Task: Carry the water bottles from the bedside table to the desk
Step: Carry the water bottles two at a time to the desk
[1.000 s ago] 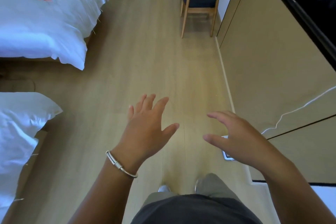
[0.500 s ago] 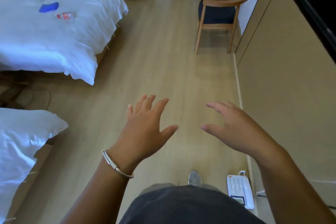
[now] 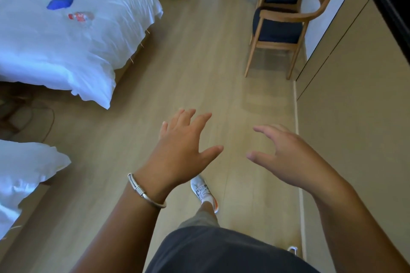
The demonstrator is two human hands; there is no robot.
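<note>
Reaching forward over the floor (image 3: pixel 199 73), left hand (image 3: pixel 179 155) and right hand (image 3: pixel 286 159) hold nothing, fingers spread.

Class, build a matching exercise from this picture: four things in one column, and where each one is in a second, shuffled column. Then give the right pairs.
Things
1. blue cloth
2. silver bracelet
3. wooden chair
4. white sneaker

Places
A. on the floor between the two forearms
B. against the right wall
C. on the white bed
D. around the left wrist

Pairs: 1-C, 2-D, 3-B, 4-A
</note>
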